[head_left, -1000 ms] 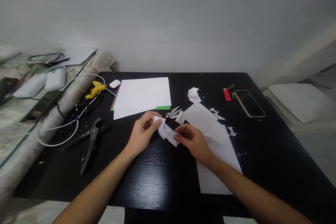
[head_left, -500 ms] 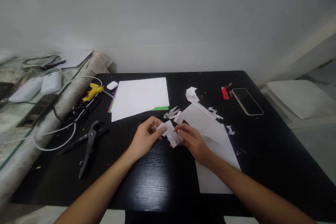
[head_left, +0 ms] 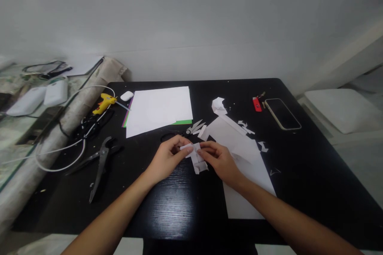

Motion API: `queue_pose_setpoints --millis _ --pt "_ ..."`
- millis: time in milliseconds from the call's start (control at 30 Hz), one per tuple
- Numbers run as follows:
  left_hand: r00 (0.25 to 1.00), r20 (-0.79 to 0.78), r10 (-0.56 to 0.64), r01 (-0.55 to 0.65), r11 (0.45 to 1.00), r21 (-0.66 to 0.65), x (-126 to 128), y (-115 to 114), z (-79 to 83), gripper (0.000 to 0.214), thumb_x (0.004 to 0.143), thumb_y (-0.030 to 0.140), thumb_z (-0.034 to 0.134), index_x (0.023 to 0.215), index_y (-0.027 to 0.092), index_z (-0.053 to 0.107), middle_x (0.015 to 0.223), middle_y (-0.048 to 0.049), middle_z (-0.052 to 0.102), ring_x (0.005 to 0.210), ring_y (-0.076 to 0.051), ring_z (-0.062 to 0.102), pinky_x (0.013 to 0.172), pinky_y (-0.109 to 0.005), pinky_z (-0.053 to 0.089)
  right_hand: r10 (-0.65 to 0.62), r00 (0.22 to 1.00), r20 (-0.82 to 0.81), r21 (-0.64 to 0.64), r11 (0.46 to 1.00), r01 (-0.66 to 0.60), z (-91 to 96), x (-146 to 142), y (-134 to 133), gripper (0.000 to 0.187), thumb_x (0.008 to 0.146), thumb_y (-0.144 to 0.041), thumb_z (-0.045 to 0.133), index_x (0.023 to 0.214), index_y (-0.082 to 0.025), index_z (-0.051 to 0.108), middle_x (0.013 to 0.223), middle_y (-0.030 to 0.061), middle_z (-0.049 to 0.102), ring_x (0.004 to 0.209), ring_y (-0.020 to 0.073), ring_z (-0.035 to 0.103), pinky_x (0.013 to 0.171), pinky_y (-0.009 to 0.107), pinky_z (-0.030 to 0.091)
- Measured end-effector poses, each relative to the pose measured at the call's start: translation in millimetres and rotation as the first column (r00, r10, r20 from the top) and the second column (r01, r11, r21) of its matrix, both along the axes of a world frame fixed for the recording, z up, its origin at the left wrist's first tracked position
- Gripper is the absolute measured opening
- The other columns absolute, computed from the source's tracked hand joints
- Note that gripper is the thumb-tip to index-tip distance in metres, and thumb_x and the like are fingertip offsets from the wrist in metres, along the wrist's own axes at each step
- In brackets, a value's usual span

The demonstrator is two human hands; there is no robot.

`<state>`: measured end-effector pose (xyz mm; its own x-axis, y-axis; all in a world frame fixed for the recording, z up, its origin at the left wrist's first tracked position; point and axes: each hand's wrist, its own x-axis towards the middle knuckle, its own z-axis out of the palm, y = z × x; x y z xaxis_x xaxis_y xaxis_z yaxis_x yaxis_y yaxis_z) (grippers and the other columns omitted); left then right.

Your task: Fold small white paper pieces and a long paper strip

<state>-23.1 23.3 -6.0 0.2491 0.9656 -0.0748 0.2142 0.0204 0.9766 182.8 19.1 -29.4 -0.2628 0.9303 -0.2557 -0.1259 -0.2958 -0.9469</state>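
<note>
A small folded piece of white paper [head_left: 197, 164] is held between both hands above the black table. My left hand [head_left: 168, 157] pinches its left side, thumb on top and fingers behind. At its right upper edge, my right hand [head_left: 220, 162] grips it with thumb and fingertips; some of those fingers are hidden. Just beyond the hands lie scissors [head_left: 191, 130], blades parted, with a white paper strip [head_left: 203, 132] beside them. A large white sheet [head_left: 248, 179] lies partly under my right forearm.
A stack of paper [head_left: 160, 105] lies at the back left, near a yellow glue gun [head_left: 104, 103] and a white earbud case [head_left: 127, 96]. Large pliers [head_left: 103, 159] rest at left. Paper scraps [head_left: 219, 106], a red lighter [head_left: 256, 104] and a phone [head_left: 283, 114] are at right.
The folded paper has turned in my hands and now hangs slightly lower. My right fingers have shifted to its upper edge, closer to my left hand. The view has moved slightly.
</note>
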Motion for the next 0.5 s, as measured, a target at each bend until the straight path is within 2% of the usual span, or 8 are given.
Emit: queue_pose_setpoints --millis 67,167,367,500 --pt "1.000 0.028 -0.004 0.004 1.000 0.014 0.9 0.5 0.9 0.022 0.093 0.040 0.073 0.092 0.018 0.071 0.106 -0.0076 0.074 0.091 -0.020 0.067 0.077 -0.031 0.049 -0.002 1.000 0.005 0.000 1.000 0.002 1.0 -0.7 -0.7 0.035 0.077 -0.046 0.087 0.096 -0.019 0.074 0.083 0.0040 0.079 0.081 0.0213 0.073 0.073 0.032 0.053" --pt "0.999 0.030 -0.012 0.011 0.999 0.037 4.2 0.1 -0.9 0.020 0.090 0.037 0.075 0.087 0.018 0.070 0.106 -0.0077 0.073 0.094 -0.021 0.067 0.078 -0.031 0.049 0.012 1.000 0.002 0.007 1.000 -0.012 3.2 -2.0 -2.8 0.033 0.077 -0.045 0.087 0.095 -0.019 0.075 0.082 0.0035 0.079 0.078 0.0199 0.072 0.071 0.030 0.052" --pt "0.995 -0.070 0.066 -0.065 0.998 0.010 8.2 -4.3 -6.1 0.025 0.087 0.041 0.079 0.090 0.019 0.066 0.083 -0.0002 0.068 0.071 -0.015 0.060 0.065 -0.027 0.045 0.079 0.993 -0.088 0.018 0.997 -0.078 5.9 -1.7 -4.8 0.028 0.084 -0.045 0.082 0.095 -0.020 0.075 0.080 0.0026 0.078 0.075 0.0178 0.072 0.072 0.030 0.054" --pt "0.993 -0.090 0.075 -0.073 0.997 0.020 8.7 -5.1 -3.0 0.025 0.087 0.040 0.079 0.091 0.020 0.064 0.079 0.0025 0.064 0.067 -0.013 0.056 0.060 -0.025 0.041 0.091 0.986 -0.140 0.003 0.996 -0.091 4.4 -0.5 -4.8 0.028 0.084 -0.045 0.081 0.096 -0.020 0.075 0.080 0.0019 0.078 0.073 0.0169 0.071 0.072 0.030 0.055"
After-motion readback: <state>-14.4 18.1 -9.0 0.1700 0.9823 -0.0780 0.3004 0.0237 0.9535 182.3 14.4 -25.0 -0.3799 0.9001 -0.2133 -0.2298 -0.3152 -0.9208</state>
